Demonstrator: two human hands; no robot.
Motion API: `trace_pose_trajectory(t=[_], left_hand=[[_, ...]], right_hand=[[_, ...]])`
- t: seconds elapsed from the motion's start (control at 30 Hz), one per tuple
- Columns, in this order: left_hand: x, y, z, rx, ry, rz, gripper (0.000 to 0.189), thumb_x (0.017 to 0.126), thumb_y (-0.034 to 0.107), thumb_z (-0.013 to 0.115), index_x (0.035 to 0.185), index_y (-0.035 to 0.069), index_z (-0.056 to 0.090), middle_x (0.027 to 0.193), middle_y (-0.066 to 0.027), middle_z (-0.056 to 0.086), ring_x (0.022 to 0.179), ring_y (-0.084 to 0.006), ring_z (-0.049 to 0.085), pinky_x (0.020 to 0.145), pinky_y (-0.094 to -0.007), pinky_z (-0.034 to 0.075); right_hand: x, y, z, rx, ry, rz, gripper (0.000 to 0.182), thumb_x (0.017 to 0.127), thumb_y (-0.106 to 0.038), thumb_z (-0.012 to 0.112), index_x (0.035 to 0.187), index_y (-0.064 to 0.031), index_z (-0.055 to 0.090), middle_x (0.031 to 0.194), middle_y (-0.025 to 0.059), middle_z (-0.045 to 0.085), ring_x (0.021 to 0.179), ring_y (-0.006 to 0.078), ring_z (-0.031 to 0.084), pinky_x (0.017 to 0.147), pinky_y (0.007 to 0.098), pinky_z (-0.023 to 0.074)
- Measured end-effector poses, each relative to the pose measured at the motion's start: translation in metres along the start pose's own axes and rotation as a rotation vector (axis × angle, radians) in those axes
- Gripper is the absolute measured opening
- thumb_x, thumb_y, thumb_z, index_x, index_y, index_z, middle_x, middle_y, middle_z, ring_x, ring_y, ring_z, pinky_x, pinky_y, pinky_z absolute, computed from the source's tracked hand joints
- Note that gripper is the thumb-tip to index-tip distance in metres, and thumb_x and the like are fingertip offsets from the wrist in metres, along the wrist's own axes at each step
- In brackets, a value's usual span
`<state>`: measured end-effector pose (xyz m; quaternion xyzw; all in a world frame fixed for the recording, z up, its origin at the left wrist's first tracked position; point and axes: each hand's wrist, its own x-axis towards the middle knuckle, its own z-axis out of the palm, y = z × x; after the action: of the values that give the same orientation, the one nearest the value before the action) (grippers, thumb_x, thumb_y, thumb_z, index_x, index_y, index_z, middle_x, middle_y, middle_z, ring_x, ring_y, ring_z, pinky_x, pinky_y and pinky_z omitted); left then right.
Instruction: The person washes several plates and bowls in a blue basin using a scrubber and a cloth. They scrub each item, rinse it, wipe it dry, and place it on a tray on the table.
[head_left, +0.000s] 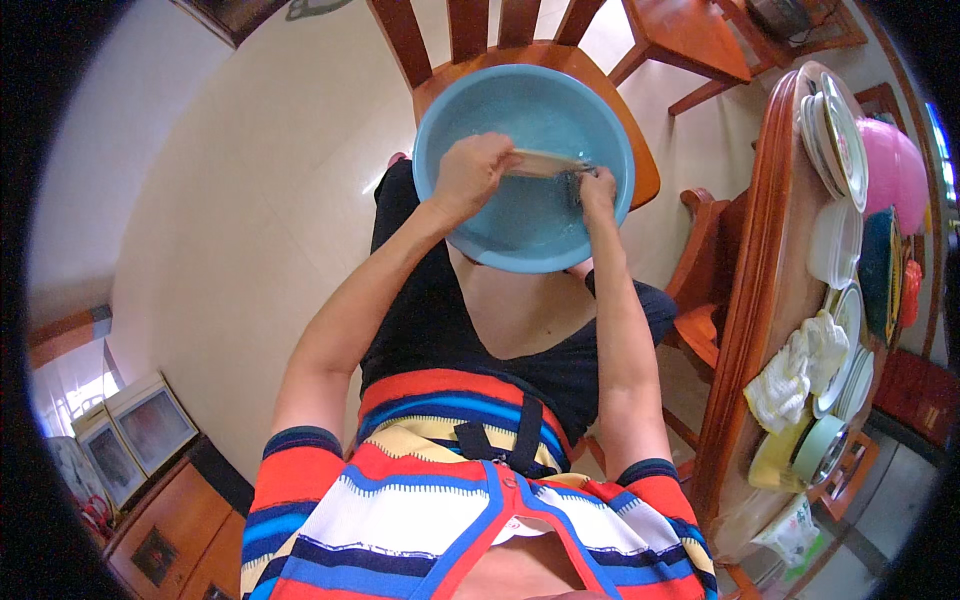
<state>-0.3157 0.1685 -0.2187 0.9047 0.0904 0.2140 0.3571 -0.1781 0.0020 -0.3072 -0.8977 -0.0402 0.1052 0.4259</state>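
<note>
A light-blue plastic basin (525, 262) with water in it rests on a wooden chair (646, 176) before me. My left hand (474, 171), over the left half of the basin, grips one end of a flat pale-tan strip (541, 163) that looks like wood. My right hand (598, 192), at the basin's right side, pinches a dark scourer-like wad (571, 184) against the strip's other end. Motion blurs the strip and the wad, so their exact kinds are hard to tell. The strip lies roughly level above the water.
To the right, a wooden table (757, 300) carries stacked plates (832, 142), clear plastic containers (835, 244), white work gloves (795, 367) and a pale-green bowl (819, 448). Another chair (697, 41) stands behind the basin. Picture frames (154, 424) lean at the lower left.
</note>
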Motion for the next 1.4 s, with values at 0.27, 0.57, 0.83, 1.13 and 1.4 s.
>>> trace_pose_trajectory(t=[0.27, 0.57, 0.83, 1.13, 1.4], left_hand=[[-0.014, -0.043, 0.037, -0.44, 0.159, -0.677, 0.018, 0.077, 0.013, 0.054, 0.085, -0.004, 0.053, 0.08, -0.02, 0.057, 0.073, -0.0307, 0.058, 0.064, -0.0357, 0.044], [-0.017, -0.01, 0.028, -0.584, -0.065, -0.969, 0.034, 0.071, -0.004, 0.042, 0.104, -0.007, 0.05, 0.088, -0.0199, 0.058, 0.075, -0.033, 0.061, 0.045, -0.0386, 0.054], [-0.026, -0.037, 0.045, -0.643, -0.077, -0.98, 0.036, 0.066, -0.003, 0.053, 0.101, -0.006, 0.052, 0.087, -0.0204, 0.059, 0.07, -0.0319, 0.063, 0.043, -0.0369, 0.053], [-0.027, -0.037, 0.045, -0.71, -0.155, -1.008, 0.035, 0.063, -0.003, 0.058, 0.097, -0.007, 0.053, 0.087, -0.0202, 0.058, 0.069, -0.03, 0.063, 0.043, -0.0358, 0.054], [-0.034, -0.049, 0.053, -0.727, -0.13, -0.978, 0.033, 0.067, -0.005, 0.062, 0.098, -0.007, 0.052, 0.082, -0.0179, 0.06, 0.064, -0.0297, 0.063, 0.046, -0.0346, 0.056]], right_hand=[[-0.025, -0.01, 0.01, -0.453, 0.098, -0.482, 0.018, 0.076, -0.009, 0.046, 0.089, 0.0009, 0.054, 0.093, 0.0226, 0.052, 0.083, 0.0381, 0.055, 0.074, 0.046, 0.0447], [-0.031, -0.018, 0.006, -0.486, -0.186, -0.389, 0.023, 0.074, -0.013, 0.054, 0.094, -0.0016, 0.058, 0.098, 0.0205, 0.054, 0.093, 0.0371, 0.052, 0.08, 0.0428, 0.0434], [-0.066, -0.045, 0.044, -0.153, -0.331, -1.119, 0.025, 0.073, -0.013, 0.053, 0.096, -0.0035, 0.058, 0.107, 0.0157, 0.054, 0.104, 0.0332, 0.048, 0.088, 0.0453, 0.0364], [0.0, -0.022, 0.047, -0.308, -0.195, -0.857, 0.031, 0.069, -0.004, 0.047, 0.098, -0.0046, 0.058, 0.105, 0.0169, 0.055, 0.101, 0.0329, 0.051, 0.087, 0.0425, 0.0401], [0.003, -0.029, 0.035, -0.561, -0.311, -0.692, 0.035, 0.069, -0.001, 0.045, 0.102, -0.0026, 0.057, 0.103, 0.0199, 0.055, 0.096, 0.0366, 0.053, 0.082, 0.0417, 0.0438]])
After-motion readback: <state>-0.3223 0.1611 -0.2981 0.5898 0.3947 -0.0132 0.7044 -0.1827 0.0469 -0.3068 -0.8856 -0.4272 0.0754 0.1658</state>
